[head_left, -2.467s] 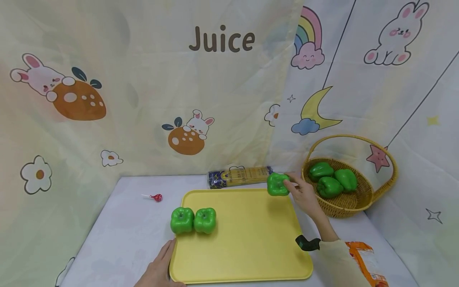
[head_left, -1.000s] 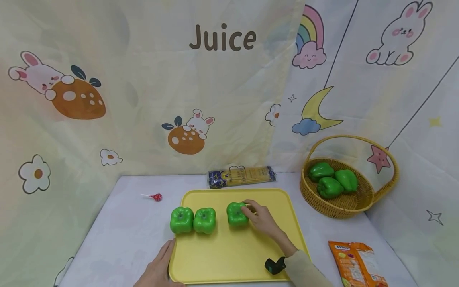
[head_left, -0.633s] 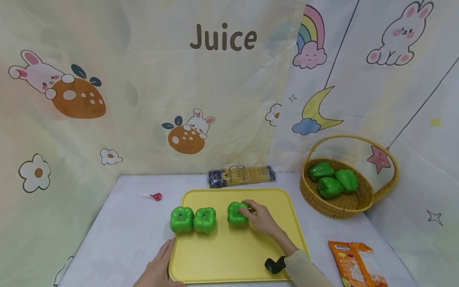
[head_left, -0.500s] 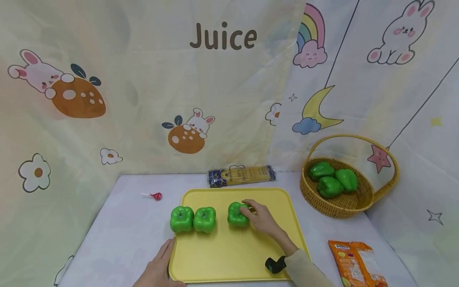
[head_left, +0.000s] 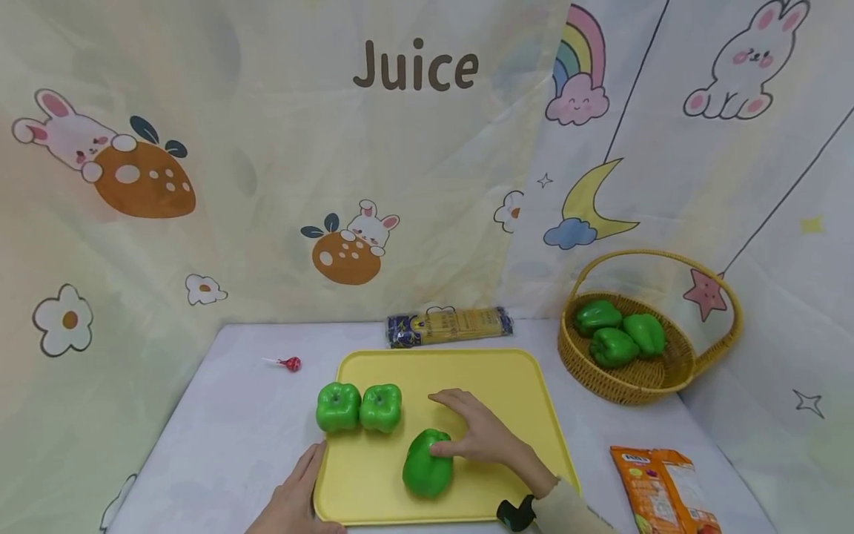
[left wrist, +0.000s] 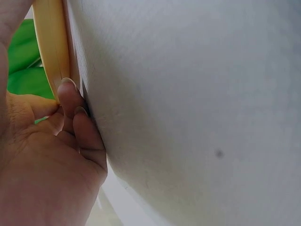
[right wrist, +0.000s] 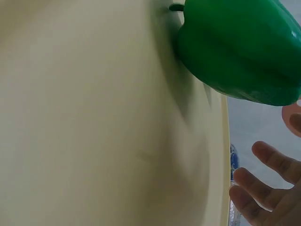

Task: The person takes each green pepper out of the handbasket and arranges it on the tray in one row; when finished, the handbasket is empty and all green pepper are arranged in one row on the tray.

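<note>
As only its wrist view shows, the left grip (left wrist: 51, 155) clasps the tray (left wrist: 51, 42) — right grip (head_left: 483, 436) spread by a green pepper (head_left: 425, 472).

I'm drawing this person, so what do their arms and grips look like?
The right sleeve is cream, with a small black gadget at its end. The left grip and right grip are both bare, without gloves. No left sleeve shows.
</note>
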`<state>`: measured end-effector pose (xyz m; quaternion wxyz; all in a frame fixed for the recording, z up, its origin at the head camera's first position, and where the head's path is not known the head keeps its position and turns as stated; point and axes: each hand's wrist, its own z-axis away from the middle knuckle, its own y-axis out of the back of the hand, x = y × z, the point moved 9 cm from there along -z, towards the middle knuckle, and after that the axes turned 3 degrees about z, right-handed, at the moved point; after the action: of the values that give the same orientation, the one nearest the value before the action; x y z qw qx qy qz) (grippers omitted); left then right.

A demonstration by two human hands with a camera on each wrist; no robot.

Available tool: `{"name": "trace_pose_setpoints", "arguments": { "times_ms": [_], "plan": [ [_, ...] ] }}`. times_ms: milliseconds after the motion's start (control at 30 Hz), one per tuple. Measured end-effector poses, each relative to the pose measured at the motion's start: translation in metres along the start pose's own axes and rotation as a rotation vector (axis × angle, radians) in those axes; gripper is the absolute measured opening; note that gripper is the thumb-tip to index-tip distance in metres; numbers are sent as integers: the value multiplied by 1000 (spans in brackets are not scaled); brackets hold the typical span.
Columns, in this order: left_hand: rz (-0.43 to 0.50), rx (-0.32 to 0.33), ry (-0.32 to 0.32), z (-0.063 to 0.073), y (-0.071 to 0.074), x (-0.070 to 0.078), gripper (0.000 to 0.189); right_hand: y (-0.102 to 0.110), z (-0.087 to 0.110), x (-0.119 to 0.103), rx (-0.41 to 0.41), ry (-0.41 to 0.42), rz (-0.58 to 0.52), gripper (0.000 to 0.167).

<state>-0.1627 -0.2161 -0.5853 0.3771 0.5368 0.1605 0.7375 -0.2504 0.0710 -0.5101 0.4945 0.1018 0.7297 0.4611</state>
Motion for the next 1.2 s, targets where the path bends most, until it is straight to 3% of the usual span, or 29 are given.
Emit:
{"name": "trace_pose_setpoints", "arguments": {
  "times_ms": [233, 467, 833, 1200],
  "plan": [
    [3, -11, 11, -1, 0, 0, 143, 3, 5, -12, 21, 50, 14, 69],
    [18, -24, -27, 0, 0, 0, 139, 4, 10, -20, 24, 82, 17, 67],
    [36, -23, -75, 1, 1, 5, 136, -11, 17, -32, -55, 100, 72, 77],
    [41, -38, -32, -1, -1, 1, 136, -17, 13, -37, -82, 121, 124, 78]
  ]
}}
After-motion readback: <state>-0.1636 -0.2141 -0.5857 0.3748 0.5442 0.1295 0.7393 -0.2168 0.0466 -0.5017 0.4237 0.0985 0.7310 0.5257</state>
